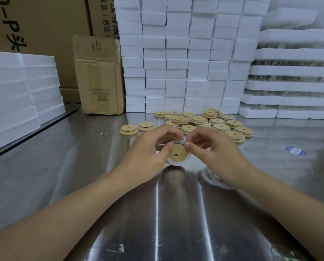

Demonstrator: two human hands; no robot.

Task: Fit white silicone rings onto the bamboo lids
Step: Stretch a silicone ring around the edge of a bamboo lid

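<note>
The person is working 1 silicone ring (176, 164) over the rim of 1 bamboo lid (177, 153), which is being held on edge just above the steel table (82, 157) with its holed face toward the camera. The left hand (148, 150) is gripping the lid, thumb on its left edge and fingers curled over the top. The right hand (214, 150) is pinching the ring at the lid's upper right between thumb and forefinger.

To do this well, the left hand should probably be steadying the lid while the right is stretching the ring evenly and walking it round, so it is seating flat without twisting. The lid is sitting between the 2 hands, touching both. Spare rings (212, 179) are lying near the right wrist. The pile of lids (204, 121) is lying just beyond the hands.
</note>
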